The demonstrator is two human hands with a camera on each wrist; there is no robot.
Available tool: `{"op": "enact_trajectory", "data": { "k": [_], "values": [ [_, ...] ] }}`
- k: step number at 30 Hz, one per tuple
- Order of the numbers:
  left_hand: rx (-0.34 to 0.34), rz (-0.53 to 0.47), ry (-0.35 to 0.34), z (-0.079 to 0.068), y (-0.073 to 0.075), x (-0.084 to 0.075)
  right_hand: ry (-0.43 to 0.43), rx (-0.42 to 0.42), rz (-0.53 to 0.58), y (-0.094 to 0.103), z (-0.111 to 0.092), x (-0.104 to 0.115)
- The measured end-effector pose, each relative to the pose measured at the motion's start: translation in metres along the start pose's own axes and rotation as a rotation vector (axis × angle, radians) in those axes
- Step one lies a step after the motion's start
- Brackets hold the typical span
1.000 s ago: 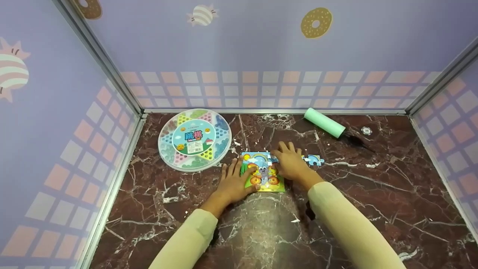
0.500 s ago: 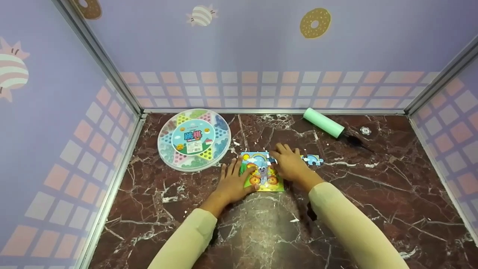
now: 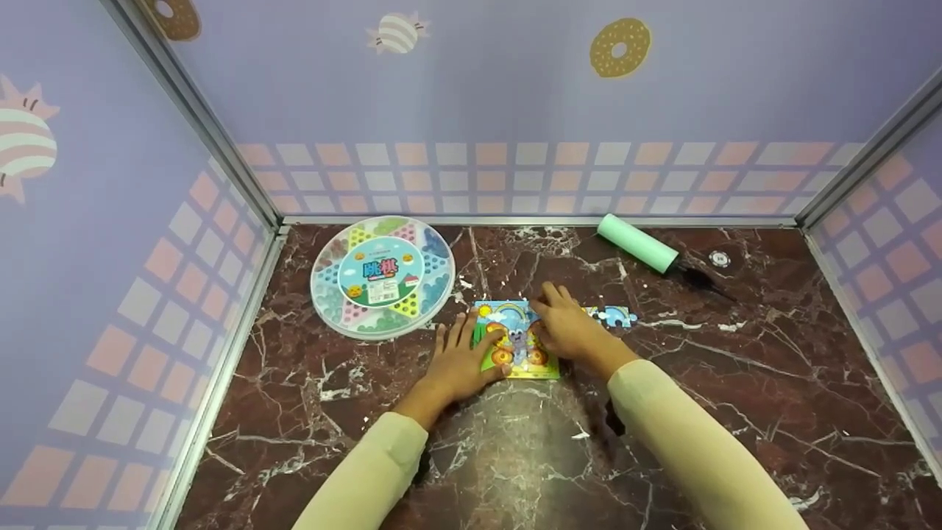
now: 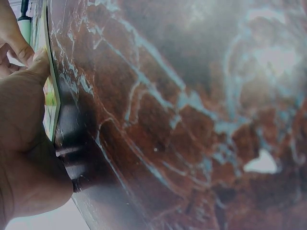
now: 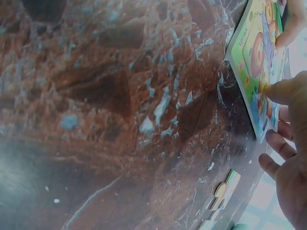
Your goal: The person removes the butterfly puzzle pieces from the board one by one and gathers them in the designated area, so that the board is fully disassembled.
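Note:
A jigsaw puzzle [image 3: 541,371] with a grey cartoon animal, a rainbow and a sun lies on the dark marbled tabletop between both hands. My left hand [image 3: 460,364] rests over its left side, fingers spread, thumb and a finger lying on the picture. At the upper right corner my right hand [image 3: 570,325] pinches a puzzle piece [image 5: 261,103], mostly covered by fingers in the head view. The right wrist view shows the thumb on the picture side and the other fingers near the board's edge. Loose puzzle pieces [image 3: 617,316] lie just right of the right hand.
A round Chinese checkers case [image 3: 383,276] sits at the back left. Toward the back right lie a mint-green cylinder [image 3: 638,244] with a dark, thin end and a small round chip [image 3: 720,258]. Purple patterned walls [image 3: 486,88] enclose the table's back and sides.
The right hand's fingers have shifted slightly left and closed in over the puzzle's upper right corner, covering the blue piece that showed beside it. The left hand stays in place.

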State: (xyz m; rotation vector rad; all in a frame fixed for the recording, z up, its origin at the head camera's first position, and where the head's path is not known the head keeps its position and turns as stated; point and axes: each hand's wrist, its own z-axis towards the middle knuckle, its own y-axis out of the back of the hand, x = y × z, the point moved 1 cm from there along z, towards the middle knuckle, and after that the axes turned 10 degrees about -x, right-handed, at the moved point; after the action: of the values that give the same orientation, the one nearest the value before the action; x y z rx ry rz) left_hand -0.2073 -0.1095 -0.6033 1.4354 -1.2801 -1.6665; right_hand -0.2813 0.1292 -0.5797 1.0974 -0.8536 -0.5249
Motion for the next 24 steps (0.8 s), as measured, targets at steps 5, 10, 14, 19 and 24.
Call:
{"op": "enact_trajectory", "data": {
  "k": [5, 10, 14, 19, 24],
  "values": [
    [0.011, 0.016, 0.003, -0.0010, 0.0048, -0.0033, 0.034, 0.015, -0.009, 0.0038, -0.0016, -0.0001],
    [0.001, -0.022, -0.006, -0.0017, 0.0025, -0.0002, 0.039, 0.021, -0.021, 0.0044, -0.0024, 0.0003],
    [-0.017, -0.043, -0.020, -0.0013, -0.0004, 0.0024, 0.035, 0.008, -0.047, 0.0018, -0.0024, -0.0001],
    [-0.012, -0.015, -0.013, -0.0013, 0.0013, 0.0002, 0.054, -0.008, -0.091, 0.0008, -0.0034, -0.0007],
    [-0.008, 0.019, -0.005, -0.0009, 0.0026, -0.0020, 0.100, -0.031, -0.093, 0.0013, -0.0046, 0.0000]
  ]
}}
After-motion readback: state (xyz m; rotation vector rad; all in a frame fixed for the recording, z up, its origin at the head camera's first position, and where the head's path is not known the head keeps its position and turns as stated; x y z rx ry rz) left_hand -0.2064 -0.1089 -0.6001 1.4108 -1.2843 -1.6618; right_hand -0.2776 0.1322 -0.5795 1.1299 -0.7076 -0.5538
